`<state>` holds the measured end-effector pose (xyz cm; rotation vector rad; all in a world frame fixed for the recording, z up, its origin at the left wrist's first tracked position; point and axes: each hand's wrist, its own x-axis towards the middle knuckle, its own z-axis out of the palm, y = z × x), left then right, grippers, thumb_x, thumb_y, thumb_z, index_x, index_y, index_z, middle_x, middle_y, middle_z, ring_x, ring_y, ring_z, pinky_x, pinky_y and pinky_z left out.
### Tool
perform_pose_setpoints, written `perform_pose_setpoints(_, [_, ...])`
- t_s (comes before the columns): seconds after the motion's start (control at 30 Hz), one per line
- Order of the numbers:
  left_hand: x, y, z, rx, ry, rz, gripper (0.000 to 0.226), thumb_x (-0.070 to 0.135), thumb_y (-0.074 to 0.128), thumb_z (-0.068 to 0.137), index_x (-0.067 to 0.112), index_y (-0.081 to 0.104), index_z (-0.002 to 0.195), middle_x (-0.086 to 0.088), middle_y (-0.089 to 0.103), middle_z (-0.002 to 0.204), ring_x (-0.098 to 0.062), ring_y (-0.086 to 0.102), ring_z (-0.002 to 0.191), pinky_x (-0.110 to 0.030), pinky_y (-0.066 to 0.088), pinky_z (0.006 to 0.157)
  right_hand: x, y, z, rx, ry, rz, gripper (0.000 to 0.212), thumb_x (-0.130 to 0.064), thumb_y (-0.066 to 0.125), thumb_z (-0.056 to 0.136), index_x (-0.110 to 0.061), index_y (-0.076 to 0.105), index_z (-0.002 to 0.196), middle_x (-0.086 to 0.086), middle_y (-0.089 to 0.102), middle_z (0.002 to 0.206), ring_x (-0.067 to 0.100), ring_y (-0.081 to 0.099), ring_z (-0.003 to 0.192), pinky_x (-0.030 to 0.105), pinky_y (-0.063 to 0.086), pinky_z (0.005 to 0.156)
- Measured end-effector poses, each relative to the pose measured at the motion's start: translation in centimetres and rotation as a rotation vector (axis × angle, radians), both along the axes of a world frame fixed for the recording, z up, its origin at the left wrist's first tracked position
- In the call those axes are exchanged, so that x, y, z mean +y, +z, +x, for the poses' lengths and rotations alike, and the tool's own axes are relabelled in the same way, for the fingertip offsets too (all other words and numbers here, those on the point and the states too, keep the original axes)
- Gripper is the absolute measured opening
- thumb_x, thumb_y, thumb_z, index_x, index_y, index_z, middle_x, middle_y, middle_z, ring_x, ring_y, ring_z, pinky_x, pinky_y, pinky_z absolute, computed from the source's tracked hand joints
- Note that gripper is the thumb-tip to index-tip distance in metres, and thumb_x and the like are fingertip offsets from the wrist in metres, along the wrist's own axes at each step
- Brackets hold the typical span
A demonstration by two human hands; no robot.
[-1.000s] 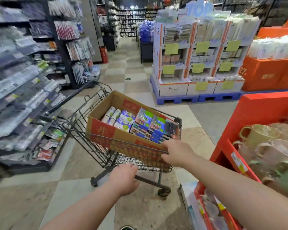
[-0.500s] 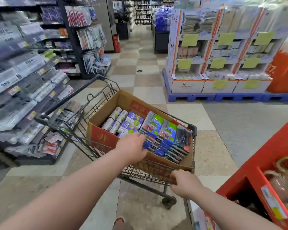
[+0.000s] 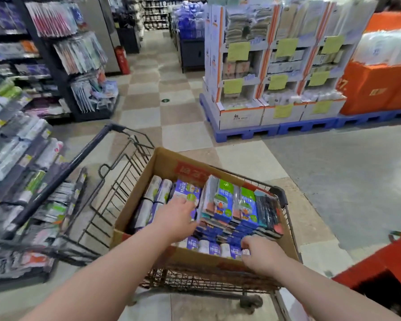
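The person's left hand (image 3: 176, 218) reaches into the cardboard box (image 3: 164, 163), fingers stretched out and touching the left edge of the upright blue-and-green packets (image 3: 227, 202). The right hand (image 3: 262, 253) curls its fingers over the small packs (image 3: 208, 247) along the box's near wall; whether it grips one cannot be told. The box sits in a wire shopping cart (image 3: 116, 188) beside store shelves (image 3: 21, 158).

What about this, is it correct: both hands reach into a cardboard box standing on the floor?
No. The head view shows the left hand and right hand reaching into the cardboard box, but it sits inside the shopping cart.
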<state>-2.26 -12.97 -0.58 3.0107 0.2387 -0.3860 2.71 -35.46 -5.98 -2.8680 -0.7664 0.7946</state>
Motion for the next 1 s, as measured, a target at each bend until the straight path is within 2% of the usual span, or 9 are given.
perform_pose_setpoints(0.17, [4.1,-3.3,0.8,0.118,0.009,-0.01,0.054,0.047,0.048,0.094,0.019,0.04,0.14,-0.005,0.045,0.137,-0.025,0.043,0.128,-0.038,0.041,0.102,3.4,-0.7,2.5,0.032,-0.037,-0.02,0.035,-0.033,0.052,0.09,-0.022,0.054,0.124,0.004,0.057,0.128,0.026,0.055,0.117,0.036,0.048,0.092])
perform_pose_setpoints(0.3, [6.0,-5.6,1.2,0.213,0.029,-0.032,0.049,0.046,0.047,0.093,0.019,0.045,0.133,-0.004,0.046,0.134,-0.024,0.043,0.126,-0.037,0.04,0.102,5.1,-2.5,4.0,0.12,-0.06,-0.052,0.037,-0.03,0.05,0.09,-0.022,0.053,0.126,0.004,0.056,0.128,0.026,0.054,0.117,0.036,0.047,0.09])
perform_pose_setpoints(0.4, [7.2,-7.1,1.6,0.268,0.068,-0.072,0.051,0.045,0.048,0.093,0.021,0.042,0.137,-0.003,0.045,0.135,-0.022,0.043,0.127,-0.034,0.04,0.099,6.7,-4.1,5.0,0.193,-0.053,-0.061,0.037,-0.029,0.051,0.089,-0.022,0.053,0.125,0.003,0.056,0.129,0.026,0.053,0.118,0.034,0.046,0.091])
perform_pose_setpoints(0.57, [9.2,-8.8,1.8,0.359,0.206,-0.105,0.054,0.044,0.049,0.092,0.022,0.04,0.139,-0.003,0.044,0.137,-0.023,0.042,0.129,-0.035,0.041,0.103,10.6,-7.1,6.4,0.367,0.002,-0.075,0.037,-0.031,0.055,0.089,-0.016,0.055,0.123,0.005,0.058,0.128,0.025,0.055,0.116,0.034,0.047,0.094])
perform_pose_setpoints(0.7, [10.6,-10.0,1.9,0.433,0.298,-0.116,0.057,0.049,0.051,0.091,0.021,0.04,0.139,-0.003,0.04,0.141,-0.022,0.04,0.131,-0.033,0.039,0.104,14.4,-8.9,6.9,0.502,0.063,-0.059,0.036,-0.03,0.055,0.091,-0.012,0.056,0.123,0.007,0.059,0.127,0.028,0.056,0.115,0.03,0.045,0.085])
perform_pose_setpoints(0.77, [10.9,-10.6,2.0,0.467,0.352,-0.137,0.058,0.049,0.052,0.09,0.022,0.039,0.139,-0.003,0.039,0.141,-0.022,0.04,0.132,-0.034,0.039,0.104,16.4,-9.9,6.9,0.586,0.043,-0.052,0.038,-0.03,0.055,0.092,-0.009,0.056,0.123,0.011,0.059,0.126,0.029,0.057,0.114,0.031,0.047,0.087])
perform_pose_setpoints(0.87, [11.1,-11.2,2.1,0.457,0.409,-0.138,0.054,0.047,0.053,0.089,0.021,0.042,0.135,-0.002,0.041,0.137,-0.023,0.041,0.129,-0.035,0.04,0.102,18.7,-11.3,6.4,0.738,-0.046,-0.006,0.051,-0.041,0.058,0.091,-0.005,0.053,0.127,0.013,0.058,0.128,0.028,0.058,0.113,0.031,0.048,0.089])
perform_pose_setpoints(0.93, [11.2,-11.3,2.1,0.436,0.447,-0.128,0.052,0.046,0.054,0.088,0.021,0.045,0.132,-0.003,0.043,0.134,-0.023,0.041,0.127,-0.035,0.04,0.102,20.0,-12.3,5.9,0.851,-0.151,0.055,0.05,-0.045,0.059,0.091,-0.009,0.054,0.125,0.004,0.059,0.123,0.016,0.059,0.105,0.023,0.045,0.084])
perform_pose_setpoints(1.0, [11.4,-11.4,2.0,0.433,0.473,-0.127,0.053,0.048,0.058,0.086,0.021,0.047,0.13,-0.003,0.045,0.132,-0.023,0.041,0.126,-0.033,0.04,0.102,21.4,-13.5,5.1,0.931,-0.318,0.135,0.041,-0.046,0.062,0.089,-0.014,0.058,0.114,-0.002,0.059,0.103,0.007,0.055,0.081,0.018,0.042,0.072])
